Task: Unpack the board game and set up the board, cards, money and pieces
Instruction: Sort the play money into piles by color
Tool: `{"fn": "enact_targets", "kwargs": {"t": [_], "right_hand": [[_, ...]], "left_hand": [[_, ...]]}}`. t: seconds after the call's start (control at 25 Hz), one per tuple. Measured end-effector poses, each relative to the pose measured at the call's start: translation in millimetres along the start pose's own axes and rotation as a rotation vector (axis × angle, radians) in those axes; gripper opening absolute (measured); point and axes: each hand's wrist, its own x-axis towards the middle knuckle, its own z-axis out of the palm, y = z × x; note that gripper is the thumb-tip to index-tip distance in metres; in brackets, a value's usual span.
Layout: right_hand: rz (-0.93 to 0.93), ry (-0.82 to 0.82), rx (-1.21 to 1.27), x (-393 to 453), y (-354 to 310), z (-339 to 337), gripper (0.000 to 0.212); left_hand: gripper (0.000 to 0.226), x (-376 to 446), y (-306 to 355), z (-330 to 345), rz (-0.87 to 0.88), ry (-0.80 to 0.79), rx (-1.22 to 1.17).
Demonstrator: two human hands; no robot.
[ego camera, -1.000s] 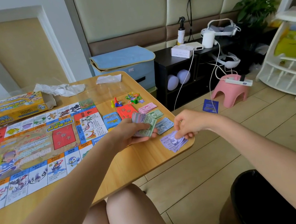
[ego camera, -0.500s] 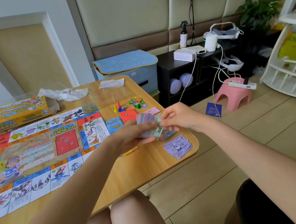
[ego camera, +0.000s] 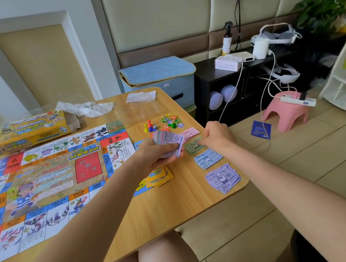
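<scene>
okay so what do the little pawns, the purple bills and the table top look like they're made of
Pawns: probably glossy moulded plastic, given their solid bright colours.
Purple bills: thin matte printed paper, lying flat in a loose fanned pile.
Table top: light wood-grain surface with rounded corners; solid wood or laminate cannot be told.

I see a light wooden table (ego camera: 176,198) with visible grain. On it lies a game board (ego camera: 43,187) with a border of white, blue, red and orange squares showing cartoon creatures, and a tan centre with a red rectangle. The game box (ego camera: 29,132) is yellow with blue lettering. Play money lies in separate piles: purple notes (ego camera: 223,178), blue notes (ego camera: 207,158), green notes (ego camera: 193,147) and pink notes (ego camera: 189,133). Yellow cards (ego camera: 159,175) lie near the board. Small pawns (ego camera: 150,126) are red, yellow, blue and green.
</scene>
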Motion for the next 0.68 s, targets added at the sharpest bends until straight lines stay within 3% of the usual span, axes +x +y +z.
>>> {"fn": "enact_targets", "kwargs": {"t": [0.08, 0.16, 0.24, 0.4, 0.68], "right_hand": [[-0.094, -0.013, 0.260, -2.6, -3.4, -5.2, 0.020], [-0.163, -0.225, 0.519, -9.8, -11.8, -14.8, 0.020], [-0.223, -0.351, 0.513, -13.2, -16.2, -20.7, 0.019], [-0.255, -0.304, 0.424, -14.7, -16.6, -28.2, 0.012], [-0.241, -0.393, 0.545, -27.4, -7.9, -41.9, 0.022]], "left_hand": [[0.016, -0.2, 0.0, 3.6, -0.014, 0.011, 0.023], [0.019, -1.8, 0.8, 7.2, -0.018, -0.008, 0.049], [0.014, -4.8, 3.9, 10.9, -0.017, -0.046, 0.002], [0.013, -7.7, 5.4, 10.4, -0.054, -0.069, -0.240], [0.009, -11.3, 1.2, 12.9, -0.038, 0.032, 0.043]]}}
